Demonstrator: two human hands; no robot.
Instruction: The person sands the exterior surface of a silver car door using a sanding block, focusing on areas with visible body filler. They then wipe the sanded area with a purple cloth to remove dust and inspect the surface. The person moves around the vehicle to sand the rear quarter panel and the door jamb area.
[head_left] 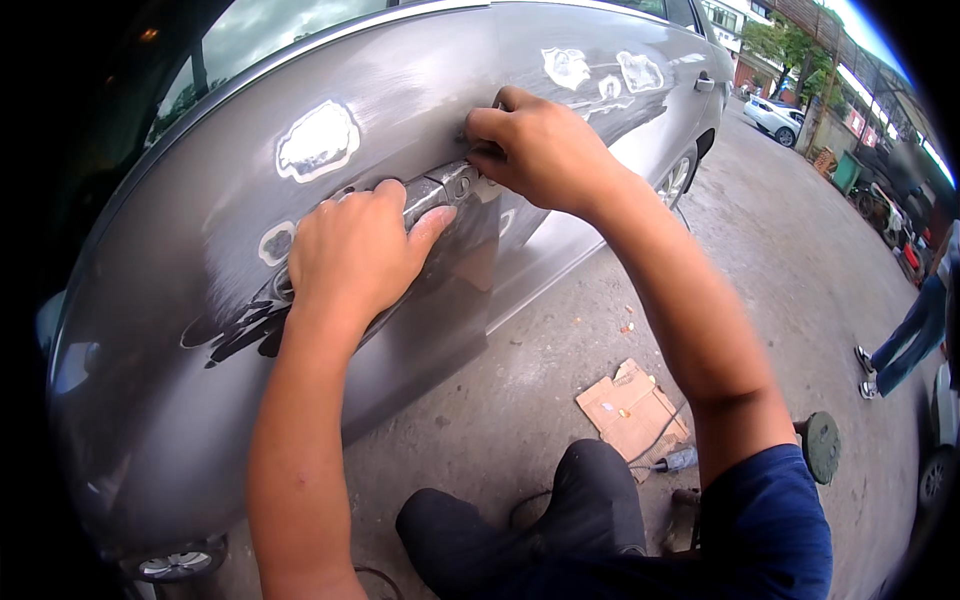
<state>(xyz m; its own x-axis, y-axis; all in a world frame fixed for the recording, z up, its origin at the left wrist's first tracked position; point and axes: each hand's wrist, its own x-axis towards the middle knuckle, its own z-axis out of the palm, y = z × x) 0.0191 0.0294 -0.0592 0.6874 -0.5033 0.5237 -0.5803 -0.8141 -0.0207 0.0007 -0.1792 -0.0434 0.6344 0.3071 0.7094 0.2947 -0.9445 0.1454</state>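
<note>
One door handle (pixel 430 195) on one grey car (pixel 130 300): left hand (pixel 348 252) clamps and partly obscures it; right hand (pixel 545 150), fingers bunched at its right end, grip indeterminable. One cardboard sheet (pixel 625 408) lies below the handle.

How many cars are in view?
3: the grey car in front, a white car at upper right, and a cut-off car at the right edge. More may be hidden.

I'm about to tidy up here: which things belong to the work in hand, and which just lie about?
In use:
- dark grey bar, under the left hand; right hand at its end
- grey car door

Apparently lying about, untouched:
- cardboard
- corded grey cylinder
</note>
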